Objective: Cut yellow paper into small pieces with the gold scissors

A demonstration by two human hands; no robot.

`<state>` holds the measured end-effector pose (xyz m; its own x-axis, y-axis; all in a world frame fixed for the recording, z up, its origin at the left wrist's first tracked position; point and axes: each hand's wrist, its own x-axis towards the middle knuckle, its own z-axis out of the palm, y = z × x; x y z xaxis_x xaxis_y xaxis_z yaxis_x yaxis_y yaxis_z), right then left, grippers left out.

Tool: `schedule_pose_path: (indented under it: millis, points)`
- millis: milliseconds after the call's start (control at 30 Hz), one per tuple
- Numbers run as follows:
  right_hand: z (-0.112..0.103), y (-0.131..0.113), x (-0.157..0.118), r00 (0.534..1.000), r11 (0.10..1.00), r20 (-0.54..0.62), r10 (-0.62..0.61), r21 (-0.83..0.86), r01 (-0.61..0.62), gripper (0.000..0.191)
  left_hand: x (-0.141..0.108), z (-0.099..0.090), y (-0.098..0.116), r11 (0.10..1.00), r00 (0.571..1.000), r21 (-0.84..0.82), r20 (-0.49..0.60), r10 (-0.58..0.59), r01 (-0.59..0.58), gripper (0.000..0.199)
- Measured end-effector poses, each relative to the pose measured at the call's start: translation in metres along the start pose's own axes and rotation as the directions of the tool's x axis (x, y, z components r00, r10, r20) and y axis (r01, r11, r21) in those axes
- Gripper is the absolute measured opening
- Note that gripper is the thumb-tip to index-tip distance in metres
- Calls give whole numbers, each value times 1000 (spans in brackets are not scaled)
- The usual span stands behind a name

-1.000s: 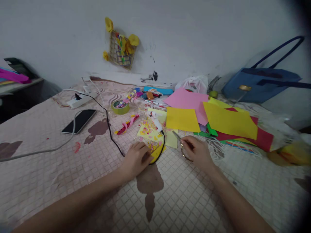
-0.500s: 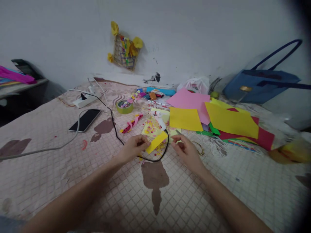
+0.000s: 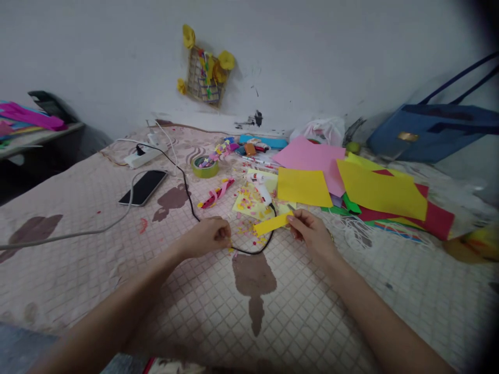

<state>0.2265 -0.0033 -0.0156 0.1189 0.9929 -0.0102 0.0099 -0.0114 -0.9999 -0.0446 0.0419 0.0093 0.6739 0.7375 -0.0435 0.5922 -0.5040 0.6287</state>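
Note:
My right hand (image 3: 312, 231) pinches the right end of a narrow yellow paper strip (image 3: 270, 224), which stretches left over the table. My left hand (image 3: 208, 238) is closed with its fingers curled in, apart from the strip, and no object shows in it. A white glue gun (image 3: 262, 189) lies just beyond the strip on a pale yellow sheet (image 3: 244, 209) strewn with small paper bits. Its black cable (image 3: 255, 253) loops between my hands. Partly behind my right hand lie scissors (image 3: 290, 206), mostly hidden. A red stick wrapped in pink ribbon (image 3: 217, 195) rests left of the glue gun.
Coloured sheets (image 3: 304, 187) lie to the right, near white string (image 3: 356, 231). A roll of tape (image 3: 205, 167), a phone (image 3: 143, 188) and a power strip (image 3: 145, 156) are left. A blue bag (image 3: 432, 132) stands at the back right.
The yellow strip has passed from my left hand to my right, which now grips its other end. My left hand has let go and curled its fingers. The view has shifted slightly.

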Motion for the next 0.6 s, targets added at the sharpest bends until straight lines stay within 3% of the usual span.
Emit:
schedule_pose_path:
  millis: [133,300,367,600]
  points:
    - [0,-1,-1,1000,1000,-5,12,1,-12,20,3,1,1,1000,995,-5,100,-22,23,7]
    - [0,-2,-2,1000,1000,-19,8,-1,-8,20,5,-1,1,995,997,-59,11,-80,80,9]
    - [-1,-2,-3,1000,1000,-22,7,-4,-7,20,5,-2,2,998,999,-38,9,-42,42,9]
    - [0,-1,-3,999,1000,-21,27,6,-27,22,9,-5,7,992,977,93,202,70,-90,11]
